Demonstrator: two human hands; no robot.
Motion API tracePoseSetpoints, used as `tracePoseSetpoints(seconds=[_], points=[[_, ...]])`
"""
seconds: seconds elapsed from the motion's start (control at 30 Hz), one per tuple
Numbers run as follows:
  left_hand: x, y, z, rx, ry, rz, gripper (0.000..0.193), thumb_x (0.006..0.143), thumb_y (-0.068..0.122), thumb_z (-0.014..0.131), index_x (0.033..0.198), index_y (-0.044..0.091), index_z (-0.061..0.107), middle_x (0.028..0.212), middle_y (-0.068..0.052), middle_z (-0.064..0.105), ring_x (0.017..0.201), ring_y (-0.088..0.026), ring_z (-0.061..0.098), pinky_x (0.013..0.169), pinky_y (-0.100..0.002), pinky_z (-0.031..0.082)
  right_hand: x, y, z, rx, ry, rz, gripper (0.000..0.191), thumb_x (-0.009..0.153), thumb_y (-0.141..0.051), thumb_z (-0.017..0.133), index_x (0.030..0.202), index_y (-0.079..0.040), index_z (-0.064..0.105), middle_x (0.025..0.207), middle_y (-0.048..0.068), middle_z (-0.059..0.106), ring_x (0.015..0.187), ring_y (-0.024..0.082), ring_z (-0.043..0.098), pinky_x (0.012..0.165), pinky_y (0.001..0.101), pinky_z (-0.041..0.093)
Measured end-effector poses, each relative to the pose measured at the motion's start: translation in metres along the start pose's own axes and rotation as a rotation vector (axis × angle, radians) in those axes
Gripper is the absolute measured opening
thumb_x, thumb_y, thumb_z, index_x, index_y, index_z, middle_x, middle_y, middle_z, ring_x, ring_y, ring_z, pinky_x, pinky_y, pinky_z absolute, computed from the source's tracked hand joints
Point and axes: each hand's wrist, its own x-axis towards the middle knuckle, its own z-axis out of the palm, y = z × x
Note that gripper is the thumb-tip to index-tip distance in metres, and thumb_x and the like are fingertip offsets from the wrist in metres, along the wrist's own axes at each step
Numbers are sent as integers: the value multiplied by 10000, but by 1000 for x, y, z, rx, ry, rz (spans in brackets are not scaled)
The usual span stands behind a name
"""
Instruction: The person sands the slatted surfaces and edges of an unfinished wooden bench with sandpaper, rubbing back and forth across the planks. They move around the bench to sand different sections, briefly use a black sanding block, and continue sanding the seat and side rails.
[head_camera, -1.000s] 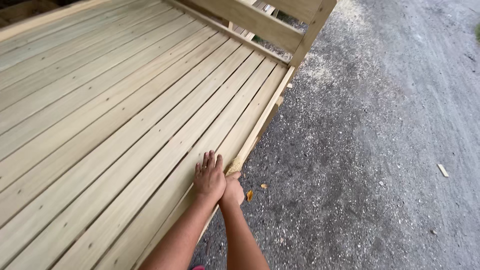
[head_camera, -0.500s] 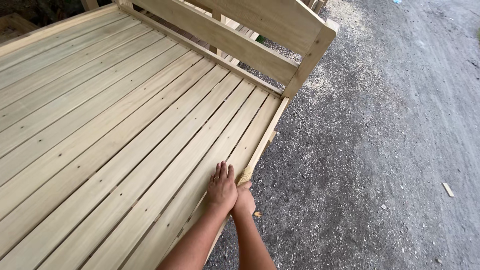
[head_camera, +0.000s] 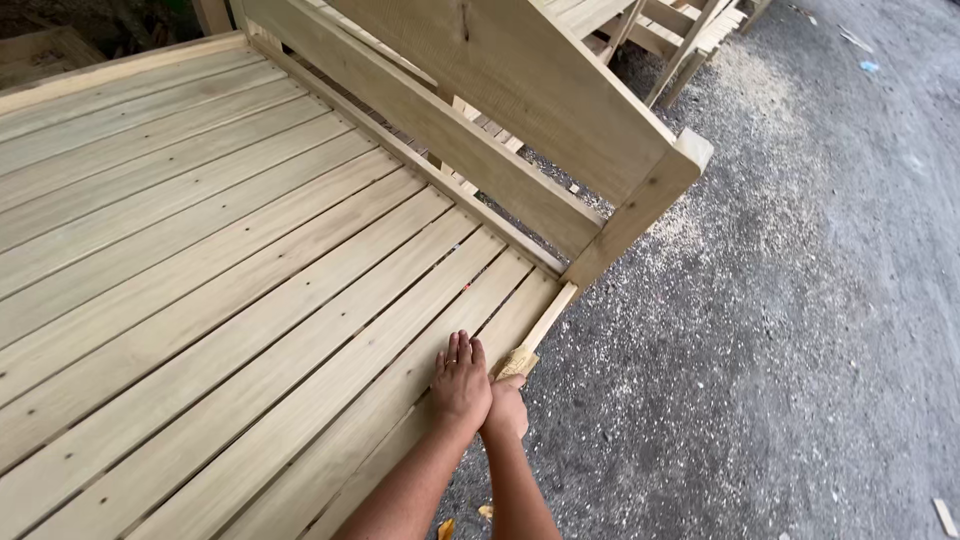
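Pale raw wood fills the left and middle of the view: one slatted bed frame (head_camera: 230, 260), roughly twelve slats countable, all parallel, long axis running from lower left up toward the upper right, narrow dark gaps between them. One headboard (head_camera: 520, 90) stands tilted across the top, made of two wide boards, ending in one corner post (head_camera: 640, 205) at the right. One side rail (head_camera: 545, 322) runs along the frame's right edge, same direction as the slats, meeting the post at its far end.

Two hands, both at the bottom centre, forearms coming up from the lower edge. Left hand (head_camera: 461, 385) lies flat, palm down, fingers together and pointing up along the slats, on the outermost slat just beside the rail; it holds nothing. Right hand (head_camera: 507, 408) sits right against it, partly tucked under the left wrist, curled on a small tan sanding block (head_camera: 518, 362) that presses on the rail edge. Block's long axis looks to follow the rail; mostly hidden, so its exact shape can't be told.

Right third: grey gravel ground (head_camera: 800, 330), sawdust (head_camera: 700, 225) scattered near the post. More wooden frames (head_camera: 690, 25) at top right, count unclear. Two orange scraps (head_camera: 447, 527) on the ground by the forearms.
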Motion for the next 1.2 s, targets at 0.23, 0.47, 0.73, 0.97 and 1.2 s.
tracePoseSetpoints(seconds=[0.23, 0.47, 0.73, 0.97, 1.2], points=[[92, 41, 8, -96, -61, -103, 726, 1016, 354, 494, 1579, -2, 203, 1683, -201, 147, 1570, -307, 106, 1262, -471, 88, 95, -26, -32, -73, -23, 13, 604, 1022, -534, 446, 1320, -17, 355, 1222, 216, 718, 1095, 383, 722, 929, 493, 582], [136, 51, 24, -158, -5, -184, 731, 1052, 366, 431, 1623, 49, 103, 1673, -221, 168, 1558, -338, 131, 1258, -519, 85, 173, -43, -45, -218, 5, -38, 717, 1022, -559, 385, 1344, 79, 330, 1249, 279, 696, 1132, 412, 710, 954, 514, 565], [80, -16, 23, -126, -34, -55, 732, 1043, 350, 397, 1620, 71, 43, 1697, -128, 111, 1562, -289, 104, 1248, -574, 53, 216, -40, -28, -261, 109, -90, 690, 1059, -497, 324, 1357, 124, 360, 1271, 347, 657, 1151, 474, 681, 970, 562, 529], [35, -123, -10, -71, 138, -301, 702, 1043, 334, 392, 1610, 80, 64, 1698, -89, 118, 1567, -261, 91, 1239, -579, 53, 192, -47, -10, -322, 148, -67, 667, 1086, -511, 299, 1329, 102, 405, 1116, 317, 717, 968, 417, 745, 795, 512, 605], [-20, -177, -51, -80, 211, -411, 713, 1036, 335, 405, 1613, 79, 72, 1699, -95, 126, 1562, -259, 97, 1240, -573, 58, 130, -42, 29, -497, 21, -23, 518, 1066, -424, 360, 1237, 34, 530, 982, 229, 756, 790, 296, 760, 627, 400, 605]])
